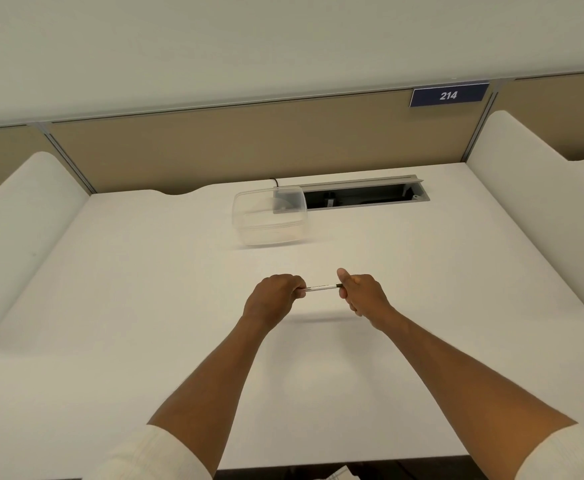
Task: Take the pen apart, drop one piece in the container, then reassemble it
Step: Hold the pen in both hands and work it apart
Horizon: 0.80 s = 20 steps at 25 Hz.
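Note:
A slim white pen (321, 288) with a dark band at its right end is held level above the middle of the white desk (145, 306). My left hand (275, 297) is closed around the pen's left end. My right hand (361, 292) grips the right end, thumb raised; that end is hidden in the fingers. A clear plastic container (269, 216) with no lid stands beyond the hands, near the back of the desk; it looks empty.
A grey cable tray opening (366, 194) is sunk into the desk just right of the container. White side dividers (20, 220) flank the desk, a tan back panel (214, 143) closes it off, with a blue sign reading 214 (449, 95).

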{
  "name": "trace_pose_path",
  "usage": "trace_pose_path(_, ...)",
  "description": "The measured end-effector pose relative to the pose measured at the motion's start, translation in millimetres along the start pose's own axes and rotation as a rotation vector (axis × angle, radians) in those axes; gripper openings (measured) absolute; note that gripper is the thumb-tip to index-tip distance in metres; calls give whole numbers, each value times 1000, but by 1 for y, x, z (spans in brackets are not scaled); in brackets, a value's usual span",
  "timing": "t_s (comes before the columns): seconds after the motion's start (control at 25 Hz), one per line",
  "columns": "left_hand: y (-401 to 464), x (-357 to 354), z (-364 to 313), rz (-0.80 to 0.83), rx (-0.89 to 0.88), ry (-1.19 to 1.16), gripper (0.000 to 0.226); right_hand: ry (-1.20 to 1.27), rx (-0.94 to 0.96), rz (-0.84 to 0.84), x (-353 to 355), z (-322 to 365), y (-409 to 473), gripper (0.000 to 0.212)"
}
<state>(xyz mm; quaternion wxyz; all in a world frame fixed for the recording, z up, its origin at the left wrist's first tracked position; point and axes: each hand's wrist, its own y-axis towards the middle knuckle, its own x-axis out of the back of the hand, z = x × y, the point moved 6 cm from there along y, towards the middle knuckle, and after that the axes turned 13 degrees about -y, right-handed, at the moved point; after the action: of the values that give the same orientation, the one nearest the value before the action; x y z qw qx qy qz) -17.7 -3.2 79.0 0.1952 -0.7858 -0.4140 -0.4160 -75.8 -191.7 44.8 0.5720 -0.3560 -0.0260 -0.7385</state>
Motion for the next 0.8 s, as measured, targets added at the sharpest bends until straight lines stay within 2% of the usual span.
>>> trace_pose_path(0.2,-3,0,-1,-13,13,-4,8,7,28,69,-1,-1,0,44)
trace_pose_path(0.56,-3,1,-5,-43,-4,-25,8,-69,195,-64,3,5,-5,44)
trace_pose_path(0.8,-2,3,-6,-22,-14,-9,15,-97,225,-92,6,7,-1,42)
